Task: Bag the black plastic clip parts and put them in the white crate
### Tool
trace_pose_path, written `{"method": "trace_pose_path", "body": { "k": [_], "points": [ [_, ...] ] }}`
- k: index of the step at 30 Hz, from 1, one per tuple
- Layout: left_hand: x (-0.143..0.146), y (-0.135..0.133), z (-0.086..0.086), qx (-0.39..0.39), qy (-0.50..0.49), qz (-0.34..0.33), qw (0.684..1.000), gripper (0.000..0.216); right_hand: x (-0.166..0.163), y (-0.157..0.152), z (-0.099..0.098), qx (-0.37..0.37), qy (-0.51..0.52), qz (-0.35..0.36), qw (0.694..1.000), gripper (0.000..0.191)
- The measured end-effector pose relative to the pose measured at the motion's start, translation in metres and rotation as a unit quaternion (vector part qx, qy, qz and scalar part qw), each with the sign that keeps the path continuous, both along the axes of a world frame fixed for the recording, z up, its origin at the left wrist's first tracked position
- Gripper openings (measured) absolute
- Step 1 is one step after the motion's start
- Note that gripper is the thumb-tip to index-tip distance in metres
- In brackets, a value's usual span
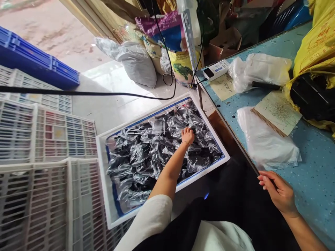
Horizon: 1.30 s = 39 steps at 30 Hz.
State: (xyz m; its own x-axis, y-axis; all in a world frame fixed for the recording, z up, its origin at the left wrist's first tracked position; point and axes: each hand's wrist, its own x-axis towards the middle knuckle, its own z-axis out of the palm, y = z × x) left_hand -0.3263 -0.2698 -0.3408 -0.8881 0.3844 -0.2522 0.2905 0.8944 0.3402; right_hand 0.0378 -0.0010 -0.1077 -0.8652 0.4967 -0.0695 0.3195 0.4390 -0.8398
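My left hand (187, 135) reaches down into a white crate (102, 164) on the floor. The crate is full of black items in clear plastic bags (157, 150). The fingers of that hand curl round one bagged item near the crate's far right side. My right hand (277, 191) rests on the front edge of the blue table (314, 181), fingers bent over the edge and holding nothing that shows.
White lattice crates (39, 174) stack at the left, with a blue crate (36, 59) behind them. On the table lie clear bag piles (267, 143), a board (277, 111), a white device (216, 69) and a yellow sack (316, 52). Sacks and a black cable (78, 93) cross the floor.
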Motion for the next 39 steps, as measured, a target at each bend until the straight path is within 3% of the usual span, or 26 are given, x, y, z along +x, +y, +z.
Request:
{"method": "trace_pose_path", "body": {
  "k": [3,7,10,13,20,23,27,33,36,39],
  "points": [
    [-0.004,0.004,0.003,0.000,0.007,0.022,1.000,0.034,-0.001,-0.001,0.002,0.014,0.012,0.008,1.000,0.023],
    [-0.013,0.016,0.006,0.010,0.042,0.065,0.997,0.061,-0.002,-0.002,0.005,0.039,0.033,0.047,0.998,0.024],
    [-0.013,0.026,0.003,0.021,0.015,0.032,0.999,0.058,-0.005,-0.001,0.007,0.061,0.051,0.079,0.994,0.029],
    [0.003,0.035,-0.001,0.020,-0.020,0.007,1.000,0.035,-0.008,0.001,0.008,0.068,0.063,0.105,0.990,0.034],
    [0.056,0.045,0.028,0.003,-0.023,0.066,0.998,0.051,-0.014,0.009,0.006,0.064,0.056,0.169,0.982,0.034],
    [0.094,0.035,0.045,-0.001,-0.035,0.120,0.992,0.058,-0.017,0.010,0.005,0.070,0.049,0.172,0.981,0.032],
    [0.183,0.001,0.067,-0.013,-0.081,0.243,0.967,0.064,-0.025,0.009,0.007,0.054,0.036,0.148,0.987,0.025],
    [0.318,-0.070,0.083,-0.038,-0.183,0.463,0.867,0.060,-0.034,0.001,0.023,0.005,-0.088,0.082,0.993,0.029],
    [0.352,-0.096,0.079,-0.022,-0.215,0.537,0.815,0.061,-0.036,-0.017,0.028,-0.051,-0.152,0.150,0.976,0.031],
    [0.365,-0.113,0.071,0.015,-0.237,0.591,0.771,0.058,-0.043,-0.043,0.019,-0.155,-0.264,0.212,0.928,0.032]
  ]
}}
